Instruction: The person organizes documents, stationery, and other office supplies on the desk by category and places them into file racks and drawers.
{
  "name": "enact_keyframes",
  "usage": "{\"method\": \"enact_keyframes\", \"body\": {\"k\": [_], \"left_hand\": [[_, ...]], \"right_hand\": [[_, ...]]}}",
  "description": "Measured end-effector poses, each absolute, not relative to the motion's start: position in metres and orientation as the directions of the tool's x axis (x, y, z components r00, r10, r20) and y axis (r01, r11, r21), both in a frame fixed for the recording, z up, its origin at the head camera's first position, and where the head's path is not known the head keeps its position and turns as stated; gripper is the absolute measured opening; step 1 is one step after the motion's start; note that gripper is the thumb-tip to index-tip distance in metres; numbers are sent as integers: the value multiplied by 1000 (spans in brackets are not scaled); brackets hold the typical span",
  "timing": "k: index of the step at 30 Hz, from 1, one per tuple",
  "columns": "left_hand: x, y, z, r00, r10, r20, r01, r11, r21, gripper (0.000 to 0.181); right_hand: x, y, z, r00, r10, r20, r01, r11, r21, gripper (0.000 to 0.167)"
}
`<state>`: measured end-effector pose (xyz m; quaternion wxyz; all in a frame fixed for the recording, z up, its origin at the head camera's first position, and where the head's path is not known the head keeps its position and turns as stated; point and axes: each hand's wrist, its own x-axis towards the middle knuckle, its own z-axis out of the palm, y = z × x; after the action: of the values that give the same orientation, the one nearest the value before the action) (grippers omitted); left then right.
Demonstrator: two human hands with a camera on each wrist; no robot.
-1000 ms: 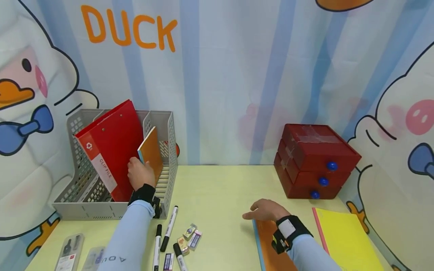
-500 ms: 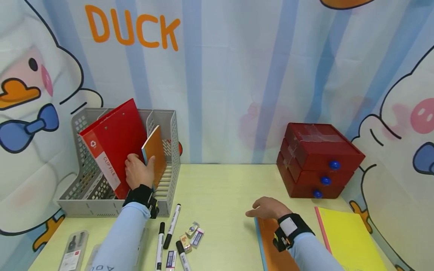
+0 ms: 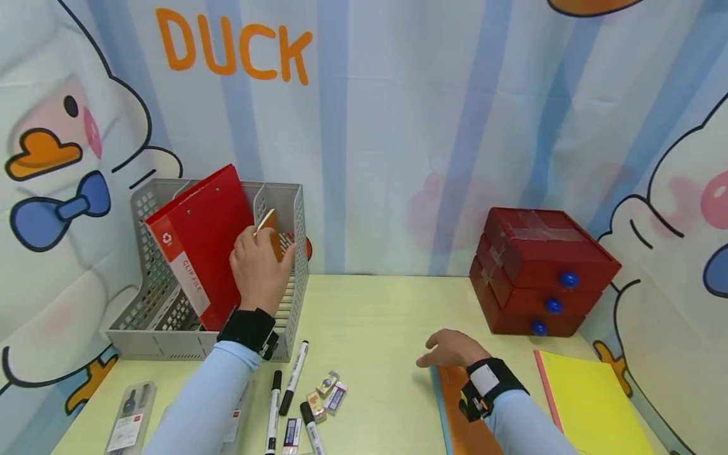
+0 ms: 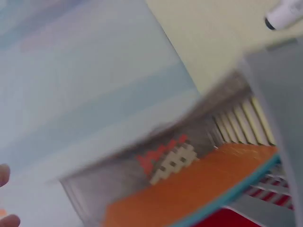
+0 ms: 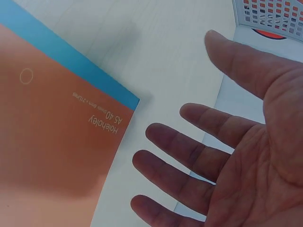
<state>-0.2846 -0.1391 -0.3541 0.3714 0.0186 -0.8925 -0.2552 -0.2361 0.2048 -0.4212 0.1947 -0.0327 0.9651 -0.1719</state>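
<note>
My left hand (image 3: 262, 267) is raised over the front of the grey basket (image 3: 159, 346), its fingers spread and apart from the notebook. Behind it, an orange notebook (image 3: 272, 227) with a blue spine leans in the basket's right compartment, partly hidden by the hand. In the left wrist view, two fingertips (image 4: 8, 221) show at the edge, away from that notebook (image 4: 189, 189). A red clip file (image 3: 207, 234) leans beside it. My right hand (image 3: 453, 349) hovers with loose fingers above the top edge of another orange notebook (image 5: 61, 137) lying on the table.
Several black-capped markers (image 3: 294, 379) and boxed erasers (image 3: 335, 398) lie in front of the basket. Clear plastic cases (image 3: 131, 420) sit at front left. A red three-drawer box (image 3: 540, 272) stands back right, with a yellow notebook (image 3: 591, 404) before it.
My left hand has come off the notebook's lower edge and moved up and right, fingers opening. The notebook stays in the basket. The right hand holds nearly the same place. The view has shifted slightly.
</note>
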Motion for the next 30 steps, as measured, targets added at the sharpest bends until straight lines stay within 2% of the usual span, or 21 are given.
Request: {"method": "enact_keyframes", "body": {"k": [5, 10, 14, 20, 30], "left_hand": [[-279, -117, -353, -721, -83, 687, 215, 917, 337, 53], [-272, -99, -358, -750, 29, 661, 250, 938, 242, 53], [-268, -86, -366, -774, 97, 626, 263, 948, 178, 55], [-260, -69, -385, -773, 185, 607, 305, 947, 99, 49], [-253, -51, -415, -794, 287, 537, 369, 928, 49, 39]], "right_hand": [[-236, 209, -421, -924, -137, -358, -15, 946, -324, 52], [-233, 217, -420, -920, -118, -373, -18, 965, -262, 59], [-230, 224, -421, -916, -67, -395, -9, 989, -147, 69], [-226, 229, -429, -941, -30, -337, -39, 999, 20, 56], [-228, 234, -439, -945, -23, -325, -34, 999, 29, 58]]}}
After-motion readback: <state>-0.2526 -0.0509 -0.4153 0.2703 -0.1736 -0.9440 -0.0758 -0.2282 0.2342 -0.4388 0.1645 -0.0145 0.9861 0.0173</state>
